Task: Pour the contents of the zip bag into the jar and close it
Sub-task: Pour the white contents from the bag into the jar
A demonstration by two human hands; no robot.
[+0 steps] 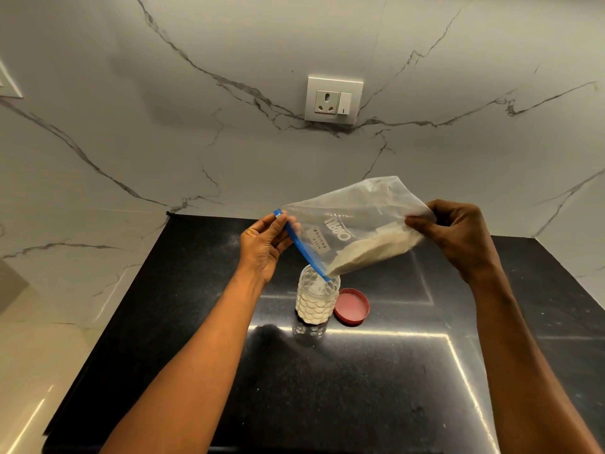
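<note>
Mid-pour: clear plastic zip bag w/ blue seal (347, 231) tilted, mouth corner over clear ribbed jar (317, 298) on black bench (393, 371). Left hand (262, 247) pinches seal end, right hand (458, 237) pinches bottom corner. Next: lift bottom higher, then fit round red lid (352, 306).

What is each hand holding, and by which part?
Both hold the zip bag: left hand at its blue zip edge, right hand at its bottom corner.
</note>
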